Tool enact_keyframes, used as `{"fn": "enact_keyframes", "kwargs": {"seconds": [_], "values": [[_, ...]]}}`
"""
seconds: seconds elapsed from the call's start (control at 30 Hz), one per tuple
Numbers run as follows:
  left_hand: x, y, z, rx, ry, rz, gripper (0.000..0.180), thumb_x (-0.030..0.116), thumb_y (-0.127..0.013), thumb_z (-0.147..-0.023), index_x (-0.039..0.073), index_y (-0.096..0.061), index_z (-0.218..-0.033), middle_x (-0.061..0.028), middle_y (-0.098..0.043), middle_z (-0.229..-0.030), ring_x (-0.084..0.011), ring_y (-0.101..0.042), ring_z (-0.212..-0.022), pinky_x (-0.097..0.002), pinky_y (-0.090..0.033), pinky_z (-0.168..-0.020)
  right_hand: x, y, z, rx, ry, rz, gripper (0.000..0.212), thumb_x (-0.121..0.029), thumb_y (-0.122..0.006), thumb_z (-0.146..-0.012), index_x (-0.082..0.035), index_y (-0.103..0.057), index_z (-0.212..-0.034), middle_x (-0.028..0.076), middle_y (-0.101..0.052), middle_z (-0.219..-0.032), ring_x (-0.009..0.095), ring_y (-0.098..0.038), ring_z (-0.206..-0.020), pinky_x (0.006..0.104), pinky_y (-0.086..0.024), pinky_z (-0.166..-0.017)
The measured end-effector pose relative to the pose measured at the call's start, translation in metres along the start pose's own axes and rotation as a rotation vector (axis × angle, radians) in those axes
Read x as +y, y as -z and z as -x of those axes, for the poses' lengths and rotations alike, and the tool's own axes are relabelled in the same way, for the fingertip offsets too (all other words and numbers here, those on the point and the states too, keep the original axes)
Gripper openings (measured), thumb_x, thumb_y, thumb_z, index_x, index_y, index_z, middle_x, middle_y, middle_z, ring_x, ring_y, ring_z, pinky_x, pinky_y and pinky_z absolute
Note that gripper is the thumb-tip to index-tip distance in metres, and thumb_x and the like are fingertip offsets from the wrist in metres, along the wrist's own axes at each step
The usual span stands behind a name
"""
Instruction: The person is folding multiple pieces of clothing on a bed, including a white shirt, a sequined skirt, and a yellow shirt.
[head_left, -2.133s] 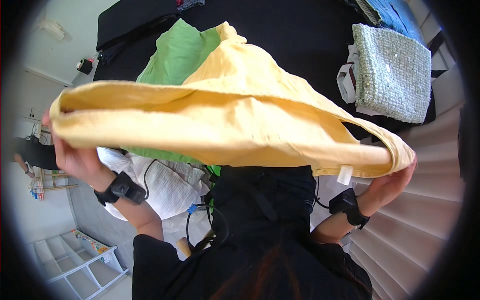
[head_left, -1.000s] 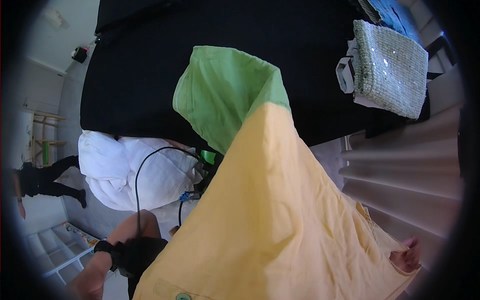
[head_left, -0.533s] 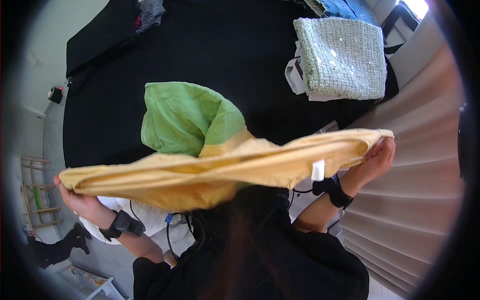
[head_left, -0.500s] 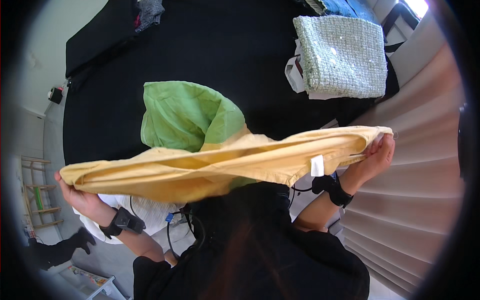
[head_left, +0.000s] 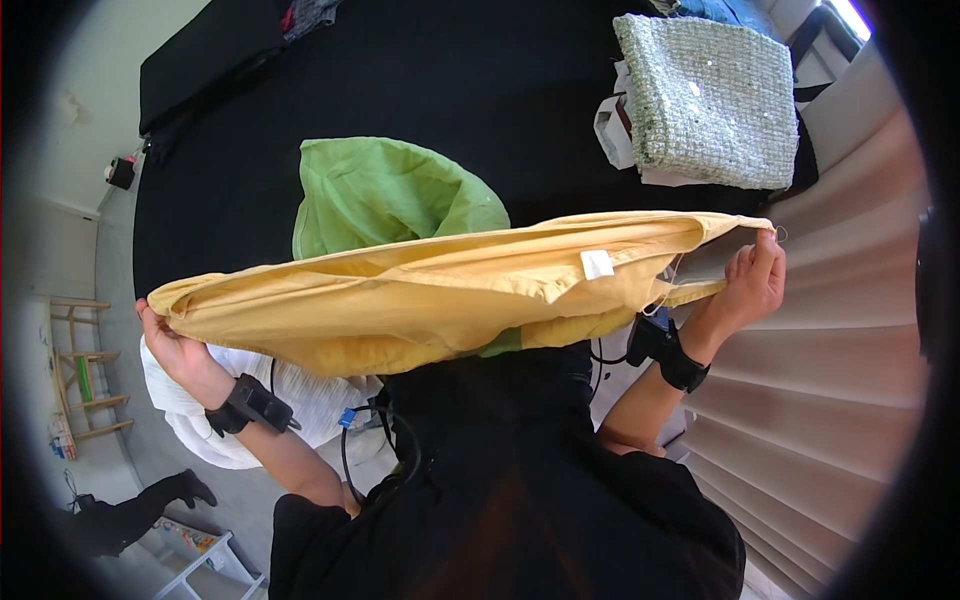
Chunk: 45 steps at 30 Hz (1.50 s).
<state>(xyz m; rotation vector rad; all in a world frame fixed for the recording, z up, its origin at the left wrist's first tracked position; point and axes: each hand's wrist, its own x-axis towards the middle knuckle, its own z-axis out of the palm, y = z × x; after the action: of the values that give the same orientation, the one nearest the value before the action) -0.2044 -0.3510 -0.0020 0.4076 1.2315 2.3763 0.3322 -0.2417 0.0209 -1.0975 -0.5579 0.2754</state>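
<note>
A yellow-and-green cloth garment is stretched sideways in front of me, its long yellow edge nearly taut. My left hand pinches its left corner. At the other end, the fingers of my right hand close on the right corner, where loose threads hang. A small white tag shows on the yellow part, right of the middle. Beyond the edge, the green part droops in a rounded fold over the black surface. The underside of the garment is mostly hidden.
A wide black-covered surface lies ahead. At its far right rests a folded pale woven cloth. A beige curtain hangs along my right. White fabric is at my lower left, with another person's dark-clad leg farther out.
Both hands have raised the garment a little and moved it away from me. More of its yellow near side shows, and the tag has shifted left. My view has shifted slightly.
</note>
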Motion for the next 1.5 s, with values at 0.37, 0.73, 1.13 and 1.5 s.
{"fn": "enact_keyframes", "kwargs": {"seconds": [0.37, 0.73, 1.13, 1.5], "values": [[-0.036, 0.049, -0.035, -0.046, 0.015, -0.159, 0.027, 0.004, -0.057, -0.084, 0.014, -0.044, -0.106, -0.0031, -0.056, -0.083, -0.0189, -0.059, -0.08, -0.036, -0.052, -0.073, 0.002, -0.004, 0.015, -0.105, 0.189, 0.149, 0.019, -0.011, -0.064, -0.083, -0.002, -0.058, -0.067, -0.006, -0.041, -0.054, 0.0, -0.029, -0.049, 0.0185, -0.016, -0.046], [-0.047, 0.078, -0.055, 0.177, -0.015, -0.208, 0.027, 0.0, -0.052, -0.083, 0.011, -0.042, -0.106, -0.0061, -0.051, -0.091, -0.0215, -0.056, -0.086, -0.037, -0.051, -0.077, 0.006, 0.024, 0.004, -0.412, 0.65, 0.433, 0.012, 0.002, -0.072, -0.07, 0.004, -0.065, -0.079, 0.004, -0.059, -0.062, 0.005, -0.047, -0.054, 0.0164, -0.036, -0.051], [-0.043, 0.034, -0.03, 0.16, -0.136, -0.287, 0.013, 0.004, -0.051, -0.087, 0.005, -0.052, -0.1, -0.0066, -0.057, -0.092, -0.0188, -0.057, -0.086, -0.0325, -0.05, -0.078, 0.011, 0.021, -0.003, -0.413, 0.657, 0.429, 0.007, 0.003, -0.067, -0.072, 0.002, -0.065, -0.078, 0.002, -0.059, -0.063, 0.005, -0.047, -0.055, 0.0163, -0.036, -0.051], [-0.033, 0.019, -0.022, 0.033, -0.125, -0.266, 0.012, 0.001, -0.051, -0.084, 0.004, -0.054, -0.096, -0.0063, -0.058, -0.089, -0.0173, -0.058, -0.085, -0.0298, -0.049, -0.078, 0.02, 0.015, 0.005, -0.373, 0.276, 0.246, 0.006, 0.001, -0.067, -0.079, 0.005, -0.065, -0.083, 0.0, -0.06, -0.072, 0.004, -0.05, -0.063, 0.0149, -0.039, -0.058]]}}
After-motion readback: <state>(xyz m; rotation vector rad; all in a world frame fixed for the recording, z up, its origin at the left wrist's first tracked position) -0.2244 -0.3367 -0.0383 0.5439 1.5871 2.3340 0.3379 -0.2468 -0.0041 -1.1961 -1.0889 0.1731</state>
